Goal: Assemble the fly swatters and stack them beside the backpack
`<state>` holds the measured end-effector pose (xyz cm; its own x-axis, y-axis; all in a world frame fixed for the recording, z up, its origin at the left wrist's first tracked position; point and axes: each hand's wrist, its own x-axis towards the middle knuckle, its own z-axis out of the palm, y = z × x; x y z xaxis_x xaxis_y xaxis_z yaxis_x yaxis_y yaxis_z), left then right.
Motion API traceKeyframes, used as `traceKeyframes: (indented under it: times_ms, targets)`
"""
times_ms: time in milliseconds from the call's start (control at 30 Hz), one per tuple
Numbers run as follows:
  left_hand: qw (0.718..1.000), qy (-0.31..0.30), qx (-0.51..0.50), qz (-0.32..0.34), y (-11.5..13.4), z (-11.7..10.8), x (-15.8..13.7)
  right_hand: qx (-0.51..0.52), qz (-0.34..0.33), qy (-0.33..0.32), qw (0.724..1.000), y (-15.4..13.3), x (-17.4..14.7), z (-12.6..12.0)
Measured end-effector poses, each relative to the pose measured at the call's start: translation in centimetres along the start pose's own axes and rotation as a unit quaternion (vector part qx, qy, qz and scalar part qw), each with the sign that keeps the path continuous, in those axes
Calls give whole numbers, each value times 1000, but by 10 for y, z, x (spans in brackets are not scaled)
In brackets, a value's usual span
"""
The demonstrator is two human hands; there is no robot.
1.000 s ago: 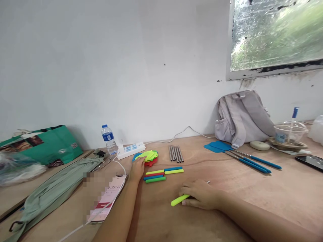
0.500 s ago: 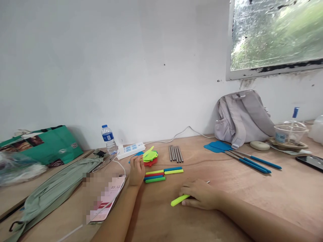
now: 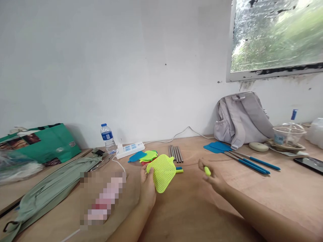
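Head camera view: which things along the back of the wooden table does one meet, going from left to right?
Green shopping bag → clear plastic water bottle with blue label → white power strip → bundle of grey metal rods → light grey fabric backpack → clear plastic cup with blue straw.

A light wooden bench (image 3: pixel 191 208) fills the lower frame. At left lie a green bag (image 3: pixel 42 143) and a grey-green pouch (image 3: pixel 55 188). At centre stand a water bottle (image 3: pixel 107 137) and a white power strip (image 3: pixel 130 149), beside coloured swatter heads (image 3: pixel 145 156) and metal rods (image 3: pixel 176 153). At right sit a grey backpack (image 3: pixel 242 119), blue swatters (image 3: pixel 239 156), a plastic cup (image 3: pixel 287 134) and a phone (image 3: pixel 309 164).
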<state>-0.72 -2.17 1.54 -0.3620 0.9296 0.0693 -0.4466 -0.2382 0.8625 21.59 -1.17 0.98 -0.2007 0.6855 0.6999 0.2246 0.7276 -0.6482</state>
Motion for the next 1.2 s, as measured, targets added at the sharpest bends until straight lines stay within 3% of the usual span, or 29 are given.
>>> traceKeyframes:
  times_ms: [100,233,500,700,1000,1200]
  targets:
    - [999,1,19,-36,-5,-2,3,159,56,76,983,-5,8,-11]
    - [995,-35,54,-72,-14,-7,4,307,115,92,940,-10,10,-21]
    - [986,-73,102,-111,-15,-6,-1,369,157,103,910,-2,4,-15]
    - [980,-81,120,-135,-15,-5,-1,454,151,122,870,-1,4,-17]
    - [980,-106,106,-134,-15,-5,-4,447,169,124,869,-6,3,-12]
    - [979,-107,96,-148,-12,-2,-8,388,165,114,900,-2,3,-11]
